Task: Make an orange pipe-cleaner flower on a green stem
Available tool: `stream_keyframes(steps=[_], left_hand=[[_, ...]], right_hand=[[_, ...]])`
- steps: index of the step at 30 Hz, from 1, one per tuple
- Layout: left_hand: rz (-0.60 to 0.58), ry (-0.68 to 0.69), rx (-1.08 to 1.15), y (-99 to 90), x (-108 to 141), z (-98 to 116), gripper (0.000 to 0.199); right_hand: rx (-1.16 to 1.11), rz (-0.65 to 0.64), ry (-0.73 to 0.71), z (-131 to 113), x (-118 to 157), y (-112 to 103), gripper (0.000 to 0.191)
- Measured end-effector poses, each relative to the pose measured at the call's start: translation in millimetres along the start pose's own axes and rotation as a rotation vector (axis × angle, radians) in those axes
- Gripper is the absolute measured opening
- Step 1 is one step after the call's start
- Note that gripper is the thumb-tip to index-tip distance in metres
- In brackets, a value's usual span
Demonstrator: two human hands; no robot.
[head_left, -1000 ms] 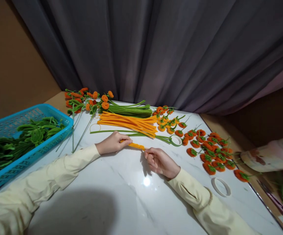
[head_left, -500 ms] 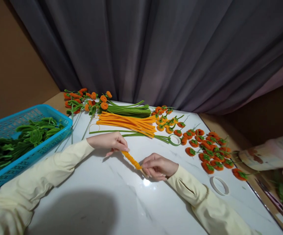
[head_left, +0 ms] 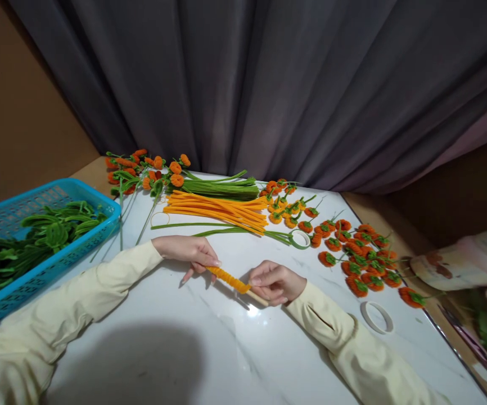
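Note:
A yellow-orange pipe cleaner (head_left: 229, 279) is coiled in tight turns around a thin wooden stick (head_left: 259, 298), whose bare end shows at the lower right. My left hand (head_left: 190, 254) is closed on the upper left end of the coil, thumb on top and some fingers hanging below. At the other end my right hand (head_left: 275, 283) pinches with thumb and forefinger beside the last turns; the tip it holds is mostly hidden. Beyond my hands lie a bundle of straight orange pipe cleaners (head_left: 218, 210) and a bundle of green ones (head_left: 222, 189).
A blue basket (head_left: 100, 197) of green pipe-cleaner leaves (head_left: 58, 230) stands at the left. Orange flower heads (head_left: 355, 264) cover the right side, stemmed flowers (head_left: 176, 169) the back left. Tape rolls (head_left: 377, 318) lie on the white table (head_left: 226, 360). A grey curtain (head_left: 226, 84) hangs behind.
The coil is tilted flatter and my left hand sits slightly lower. More of the wooden stick's bare end shows below my right hand, whose fingers have shifted upward around the coil's end.

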State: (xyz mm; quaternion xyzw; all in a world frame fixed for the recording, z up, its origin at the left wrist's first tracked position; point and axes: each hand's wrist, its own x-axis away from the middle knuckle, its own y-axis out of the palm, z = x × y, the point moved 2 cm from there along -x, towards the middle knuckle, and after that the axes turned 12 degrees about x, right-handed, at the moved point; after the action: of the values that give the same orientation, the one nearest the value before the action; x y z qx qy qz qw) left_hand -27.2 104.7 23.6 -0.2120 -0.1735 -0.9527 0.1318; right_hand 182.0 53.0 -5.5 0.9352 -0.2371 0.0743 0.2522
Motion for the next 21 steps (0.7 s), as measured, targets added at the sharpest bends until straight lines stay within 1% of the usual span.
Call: stream_keyframes(steps=[3, 6, 8, 11, 14, 17, 19, 21], left_hand=[[0.004, 0.036, -0.003, 2.4, -1, -2, 0.033], [0.029, 0.052, 0.031, 3.9, -2, -5, 0.033], [0.033, 0.063, 0.062, 4.6, -3, -7, 0.033], [0.049, 0.105, 0.132, 5.5, -4, -7, 0.033], [0.099, 0.169, 0.210, 5.9, -6, -6, 0.034], [0.141, 0.216, 0.241, 6.5, -11, -7, 0.034], [0.173, 0.235, 0.222, 7.6, -15, -9, 0.034], [0.241, 0.256, 0.170, 9.8, -18, -11, 0.034]], right_hand=[[0.019, -0.007, 0.011, 1, 1, -1, 0.024], [0.013, -0.002, -0.017, 2, 1, -1, 0.023], [-0.002, 0.027, -0.061, 3, 0, -1, 0.024], [-0.033, 0.111, -0.158, 3, -3, -1, 0.028], [-0.017, 0.242, -0.264, 0, -5, -2, 0.027], [0.081, 0.440, -0.349, -3, -6, -3, 0.027], [0.200, 0.576, -0.365, -4, -6, -1, 0.029], [0.322, 0.695, -0.352, -4, -5, 1, 0.031]])
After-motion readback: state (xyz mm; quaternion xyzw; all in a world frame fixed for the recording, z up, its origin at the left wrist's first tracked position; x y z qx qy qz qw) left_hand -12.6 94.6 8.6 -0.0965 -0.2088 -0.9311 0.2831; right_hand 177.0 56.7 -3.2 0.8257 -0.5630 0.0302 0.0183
